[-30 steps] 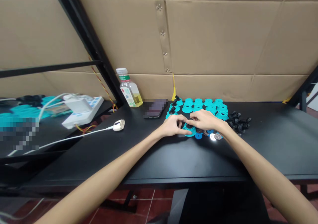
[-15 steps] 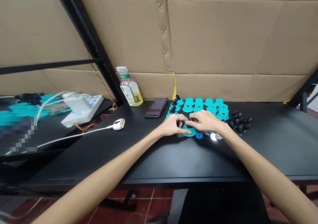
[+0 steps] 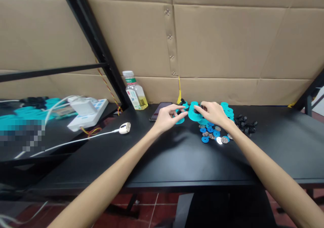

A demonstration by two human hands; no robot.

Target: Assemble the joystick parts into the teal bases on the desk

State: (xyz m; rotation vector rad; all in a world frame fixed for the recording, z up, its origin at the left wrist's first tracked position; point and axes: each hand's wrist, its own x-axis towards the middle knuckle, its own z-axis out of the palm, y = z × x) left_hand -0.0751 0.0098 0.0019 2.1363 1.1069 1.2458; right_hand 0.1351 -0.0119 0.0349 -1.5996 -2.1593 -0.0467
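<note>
My right hand (image 3: 212, 113) rests its fingertips on a black piece seated in a turquoise flanged plastic part (image 3: 193, 116). My left hand (image 3: 168, 117) is beside that part, its thumb and fingertips at the left rim. Below the hands lies a scatter of blue washers (image 3: 205, 139) and silver metal discs (image 3: 224, 139). More turquoise parts (image 3: 227, 114) sit behind my right hand, partly hidden. A pile of small black plastic pieces (image 3: 244, 125) lies to the right.
A phone (image 3: 159, 110) and a plastic bottle with yellow liquid (image 3: 135, 93) stand at the back of the black table (image 3: 192, 160). Left of them are a white power strip (image 3: 88, 115) and a white cable (image 3: 76, 141). A cardboard wall (image 3: 222, 42) rises behind.
Both hands and the turquoise part have moved away from me, toward the other turquoise parts. My left hand has spread from the part, and more blue washers and silver discs now show.
</note>
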